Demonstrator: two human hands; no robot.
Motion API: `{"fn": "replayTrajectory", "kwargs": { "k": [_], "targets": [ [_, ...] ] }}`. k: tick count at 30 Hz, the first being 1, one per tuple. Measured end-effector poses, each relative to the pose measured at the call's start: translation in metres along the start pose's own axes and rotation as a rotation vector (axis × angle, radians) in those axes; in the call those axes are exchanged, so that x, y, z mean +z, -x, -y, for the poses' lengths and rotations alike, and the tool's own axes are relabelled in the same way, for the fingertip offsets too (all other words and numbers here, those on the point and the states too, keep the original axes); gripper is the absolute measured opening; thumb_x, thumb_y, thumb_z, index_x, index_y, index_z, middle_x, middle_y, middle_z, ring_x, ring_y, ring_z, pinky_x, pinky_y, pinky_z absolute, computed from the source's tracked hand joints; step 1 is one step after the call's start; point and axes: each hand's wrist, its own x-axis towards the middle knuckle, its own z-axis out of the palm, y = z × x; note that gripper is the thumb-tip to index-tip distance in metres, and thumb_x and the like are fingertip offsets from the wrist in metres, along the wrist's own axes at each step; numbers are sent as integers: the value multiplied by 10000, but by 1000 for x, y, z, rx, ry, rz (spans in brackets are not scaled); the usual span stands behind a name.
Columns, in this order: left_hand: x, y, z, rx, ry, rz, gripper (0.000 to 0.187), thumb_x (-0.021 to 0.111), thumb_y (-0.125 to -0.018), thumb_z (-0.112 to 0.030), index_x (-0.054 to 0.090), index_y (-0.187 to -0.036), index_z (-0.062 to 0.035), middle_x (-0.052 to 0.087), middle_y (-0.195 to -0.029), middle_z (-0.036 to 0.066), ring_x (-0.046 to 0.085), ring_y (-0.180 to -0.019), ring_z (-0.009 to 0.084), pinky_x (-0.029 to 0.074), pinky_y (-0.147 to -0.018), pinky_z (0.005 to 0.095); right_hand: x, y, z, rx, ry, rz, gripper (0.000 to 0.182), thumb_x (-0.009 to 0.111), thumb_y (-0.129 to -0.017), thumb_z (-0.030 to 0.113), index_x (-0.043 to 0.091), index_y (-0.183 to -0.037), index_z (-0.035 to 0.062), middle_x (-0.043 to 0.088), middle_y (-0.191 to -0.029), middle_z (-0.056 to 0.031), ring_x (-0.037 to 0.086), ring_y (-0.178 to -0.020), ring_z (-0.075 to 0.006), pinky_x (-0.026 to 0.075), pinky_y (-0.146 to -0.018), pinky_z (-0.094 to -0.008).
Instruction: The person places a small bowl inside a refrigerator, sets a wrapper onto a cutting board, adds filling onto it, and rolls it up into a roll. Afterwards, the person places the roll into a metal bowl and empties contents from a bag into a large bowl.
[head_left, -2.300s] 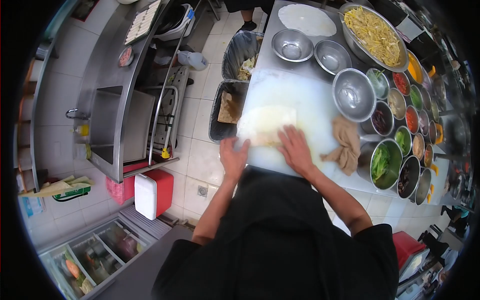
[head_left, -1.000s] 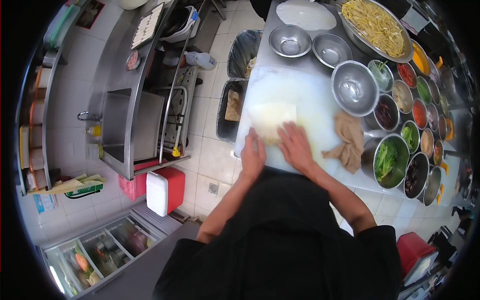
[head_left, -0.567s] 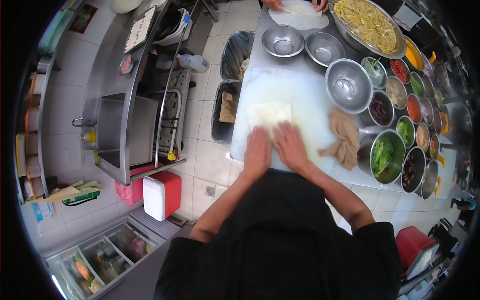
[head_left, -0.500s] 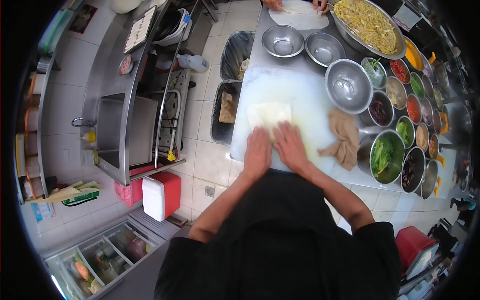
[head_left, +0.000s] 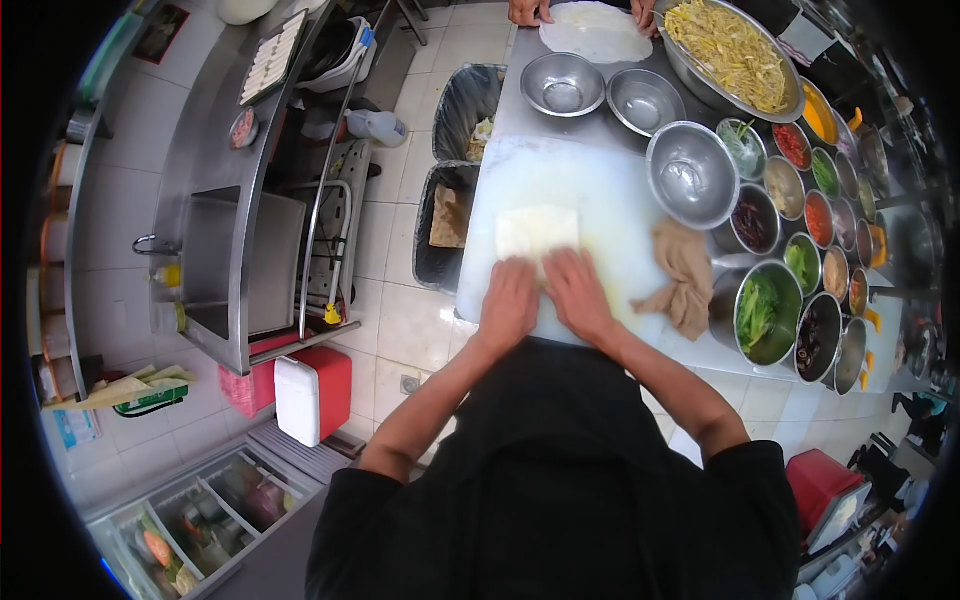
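A pale, roughly square sheet of dough (head_left: 537,230) lies flat on the white cutting board (head_left: 625,195). At its near edge, my left hand (head_left: 510,300) and my right hand (head_left: 578,292) rest side by side with a narrow gap between them. The fingers of both are curled down onto the near part of the dough, and their tips are blurred. Whether a fold or roll sits under the fingers is hidden. To the right, a crumpled brown cloth (head_left: 684,278) lies on the board.
Empty metal bowls (head_left: 692,174) stand beyond the board, near a large bowl of shredded food (head_left: 730,55). Several ingredient pots (head_left: 768,312) crowd the right side. Another person's hands (head_left: 530,12) hold a thin round sheet (head_left: 597,32) at the top. Bins (head_left: 440,225) stand left.
My fingers have drawn in from a flatter, stretched pose to a curled one at the dough's near edge. The other person's hands have moved apart, and the round sheet lies flatter.
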Motion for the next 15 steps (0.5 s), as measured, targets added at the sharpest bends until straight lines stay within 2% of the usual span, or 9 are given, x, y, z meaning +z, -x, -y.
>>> {"fn": "replayTrajectory", "kwargs": {
  "k": [7, 11, 14, 15],
  "targets": [
    [-1, -3, 7, 19, 39, 41, 515, 673, -770, -32, 508, -1245, 80, 532, -1225, 255, 519, -1149, 424, 406, -1022, 492, -4, -5, -2, -45, -98, -40, 476, 624, -889, 136, 500, -1316, -32, 547, -1236, -185, 485, -1193, -355, 380, -1070, -455],
    [-4, -6, 7, 34, 28, 111, 538, 664, -784, -29, 483, -1276, 89, 527, -1224, 250, 497, -1158, 422, 395, -1026, 489, -2, -4, -7, -83, -72, -37, 477, 629, -887, 137, 503, -1315, -32, 549, -1233, -183, 484, -1197, -352, 385, -1064, -451],
    [-5, -8, 5, 83, 16, 47, 370, 584, -805, -11, 528, -1148, 115, 535, -1128, 275, 497, -1077, 441, 403, -993, 487, -3, -4, -8, -100, -72, -31, 469, 627, -891, 145, 510, -1311, -25, 546, -1235, -182, 483, -1200, -354, 384, -1063, -453],
    [-5, -8, 4, 82, 15, 40, 378, 576, -802, -3, 526, -1156, 116, 529, -1142, 276, 496, -1082, 442, 404, -994, 486, -1, -3, -8, -98, -76, -35, 465, 627, -891, 148, 513, -1309, -23, 543, -1238, -180, 482, -1202, -356, 383, -1062, -455]
  ]
}}
